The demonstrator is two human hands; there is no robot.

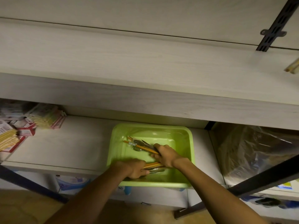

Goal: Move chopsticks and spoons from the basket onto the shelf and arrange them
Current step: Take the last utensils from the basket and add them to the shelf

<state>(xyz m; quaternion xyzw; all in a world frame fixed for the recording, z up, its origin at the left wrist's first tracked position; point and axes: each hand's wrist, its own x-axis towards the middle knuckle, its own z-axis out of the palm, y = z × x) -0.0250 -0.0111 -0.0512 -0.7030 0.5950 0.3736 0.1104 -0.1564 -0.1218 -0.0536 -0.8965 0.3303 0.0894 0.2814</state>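
- Chopsticks (142,147) and spoons (137,147) lie mixed in the green basket (191,143), which sits on the lower shelf (72,143); the far ends of one bunch stick out just beyond the right hand's fingers (157,147).
- Right hand (165,153) has its fingers curled round that bunch of orange chopsticks and grey spoon handles, gripping near the near ends.
- Left hand (134,168) grips a second bunch (153,165) close to the basket's near wall, fingers curled over it; the sticks poke out to the right of its fingers, just under the right wrist.
- My judgement: the pieces are light and stiff, but smooth and thin, so a loose bundle will likely fan out or slide lengthways.
- Some sticks seem wrapped in clear film, which would make them slicker still.
- Best hold is probably mid-length, squeezing the bunch together, keeping it level.
- Upper shelf (145,65) above the fingers looks like the place to lay them; a few pale sticks (292,67) already lie at its far right.
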